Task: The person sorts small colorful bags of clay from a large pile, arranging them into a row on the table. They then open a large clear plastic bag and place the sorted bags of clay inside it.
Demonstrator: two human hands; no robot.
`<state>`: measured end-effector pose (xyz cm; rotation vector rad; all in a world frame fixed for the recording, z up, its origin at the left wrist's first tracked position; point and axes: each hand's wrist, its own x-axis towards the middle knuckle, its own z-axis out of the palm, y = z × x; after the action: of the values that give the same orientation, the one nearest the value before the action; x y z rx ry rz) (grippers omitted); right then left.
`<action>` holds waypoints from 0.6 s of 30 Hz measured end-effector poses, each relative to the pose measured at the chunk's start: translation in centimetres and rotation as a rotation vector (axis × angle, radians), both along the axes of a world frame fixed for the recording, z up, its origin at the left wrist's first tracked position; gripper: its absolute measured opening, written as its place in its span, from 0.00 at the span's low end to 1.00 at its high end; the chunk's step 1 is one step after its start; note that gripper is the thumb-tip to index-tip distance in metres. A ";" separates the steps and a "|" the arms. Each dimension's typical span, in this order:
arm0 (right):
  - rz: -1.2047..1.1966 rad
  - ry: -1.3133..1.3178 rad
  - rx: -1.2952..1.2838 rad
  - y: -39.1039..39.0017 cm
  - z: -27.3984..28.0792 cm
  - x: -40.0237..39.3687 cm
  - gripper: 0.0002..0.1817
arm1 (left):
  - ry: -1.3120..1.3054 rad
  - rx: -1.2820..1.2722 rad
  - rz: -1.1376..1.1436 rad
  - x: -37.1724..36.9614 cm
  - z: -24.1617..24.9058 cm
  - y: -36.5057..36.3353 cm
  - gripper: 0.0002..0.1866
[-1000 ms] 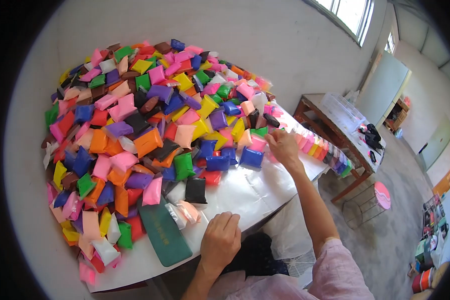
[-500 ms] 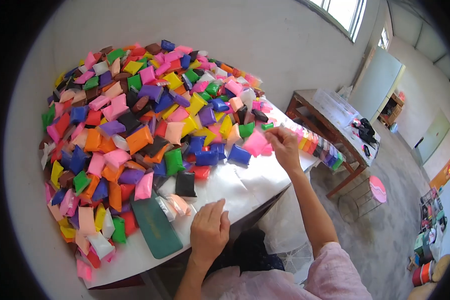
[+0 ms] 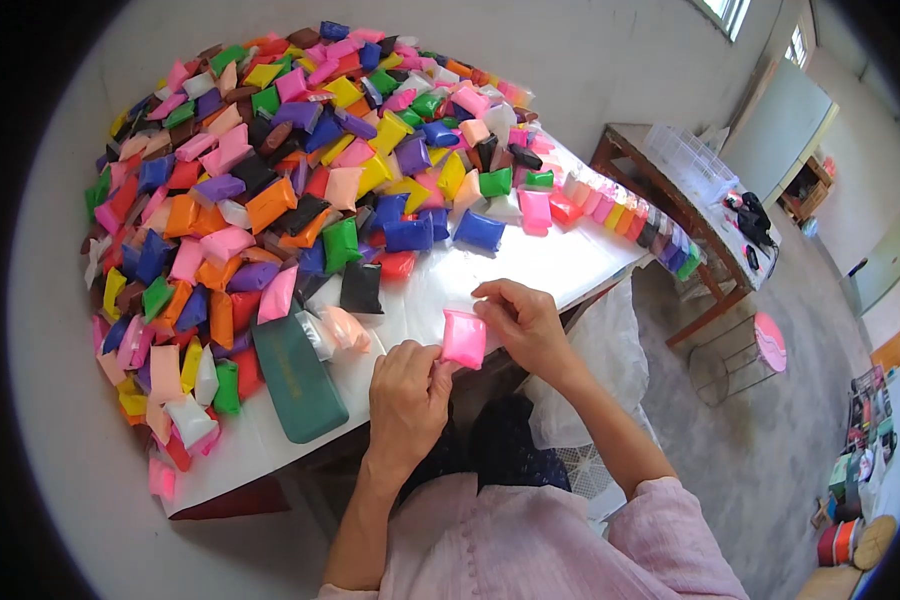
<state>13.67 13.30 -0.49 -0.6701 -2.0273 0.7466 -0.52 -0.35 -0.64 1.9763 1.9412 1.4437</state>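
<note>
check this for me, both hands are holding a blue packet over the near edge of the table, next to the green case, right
Not quite: the packet is pink, not blue. The head view shows the left hand and right hand both holding it over the near edge of the table, with the green case lying just to its left.

The pink packet (image 3: 463, 338) is partly covered along both sides by the fingers of the left hand (image 3: 407, 400) and right hand (image 3: 523, 322). In the heap of coloured packets (image 3: 270, 180), lower packets lie buried under upper ones. The items on the far table (image 3: 705, 215) are too small to tell.
</note>
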 end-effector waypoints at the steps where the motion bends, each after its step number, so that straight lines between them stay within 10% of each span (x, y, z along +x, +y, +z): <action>1: -0.064 0.048 0.086 -0.5 0.2 0.0 0.07 | 0.008 0.003 0.016 0.1 -0.1 0.0 0.06; 18: -0.062 -0.093 0.350 -6.1 -2.9 1.9 0.08 | 0.292 0.002 0.114 1.7 -0.1 -0.7 0.04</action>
<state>15.54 7.22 -3.36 -0.5681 -2.1410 0.3151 1.19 -1.06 -0.76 2.2190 2.1979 1.2351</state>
